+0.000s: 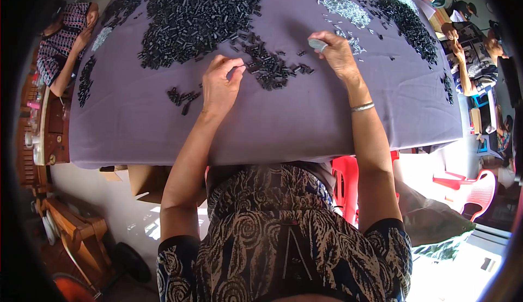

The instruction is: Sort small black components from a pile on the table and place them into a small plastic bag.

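My left hand (219, 87) is raised over the purple cloth, its thumb and index finger drawn together in a pinch. Whatever lies between those fingertips is too small to make out. Just right of it is a loose scatter of short black cylindrical pieces (269, 70). A smaller group of the same black pieces (183, 97) lies to its left. Over on the right, my right hand (339, 56) grips a pale grey roundish piece (317, 44) between thumb and fingers. Beyond that hand sits a heap of small silvery pieces (344, 10).
A large mound of black pieces (199, 16) covers the far left of the cloth-covered table (305, 122). More black pieces (408, 27) lie at the far right. One person (65, 35) sits at the left edge, others (468, 57) at the right. A red chair (479, 193) stands at lower right.
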Demonstrator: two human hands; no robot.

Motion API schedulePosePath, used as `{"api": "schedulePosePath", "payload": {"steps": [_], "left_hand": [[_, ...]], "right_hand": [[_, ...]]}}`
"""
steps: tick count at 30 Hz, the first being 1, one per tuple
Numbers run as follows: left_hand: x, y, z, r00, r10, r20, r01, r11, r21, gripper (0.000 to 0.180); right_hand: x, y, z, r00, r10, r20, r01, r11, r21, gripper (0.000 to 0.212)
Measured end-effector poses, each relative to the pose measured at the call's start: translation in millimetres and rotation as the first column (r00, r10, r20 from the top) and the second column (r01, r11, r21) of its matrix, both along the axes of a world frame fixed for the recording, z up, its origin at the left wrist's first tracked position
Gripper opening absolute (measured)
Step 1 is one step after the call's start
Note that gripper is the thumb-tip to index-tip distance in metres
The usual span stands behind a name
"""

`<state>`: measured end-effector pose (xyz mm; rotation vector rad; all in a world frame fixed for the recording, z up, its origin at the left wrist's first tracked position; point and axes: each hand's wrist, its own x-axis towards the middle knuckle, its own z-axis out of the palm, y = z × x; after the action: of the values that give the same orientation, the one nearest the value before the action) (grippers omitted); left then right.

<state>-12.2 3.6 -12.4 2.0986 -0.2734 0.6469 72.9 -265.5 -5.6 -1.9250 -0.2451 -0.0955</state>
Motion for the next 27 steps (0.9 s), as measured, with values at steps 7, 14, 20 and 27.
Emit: {"api": "schedulePosePath", "payload": {"steps": [7, 14, 20, 27], "left_hand": [[-3.0, 3.1, 0.1, 0.999, 0.050, -0.012, -0.050, 0.996, -0.067, 0.015], [-3.7, 3.0, -2.3, 0.999, 0.019, -0.048, -0.024, 0.995, -0.102, 0.015], [-4.3, 1.0, -0.3, 0.999, 0.015, -0.045, -0.020, 0.994, -0.105, 0.014], [-5.5, -4.9, 2.1, 1.000, -0.027, -0.013, 0.025, 0.991, -0.130, 0.015]], "right_hand": [[-5.2, -1.8, 0.8, 0.991, 0.102, -0.088, -0.077, 0.965, 0.250, 0.025], [-13.9, 23.0, 3.0, 0.978, 0.168, 0.121, -0.181, 0.978, 0.106, 0.009], [-25.8, 60.1, 20.8, 0.840, 0.393, 0.374, -0.174, 0.848, -0.500, 0.019], [-18.2, 64.8, 23.1, 0.813, 0.487, 0.320, -0.181, 0.732, -0.656, 0.018]]}}
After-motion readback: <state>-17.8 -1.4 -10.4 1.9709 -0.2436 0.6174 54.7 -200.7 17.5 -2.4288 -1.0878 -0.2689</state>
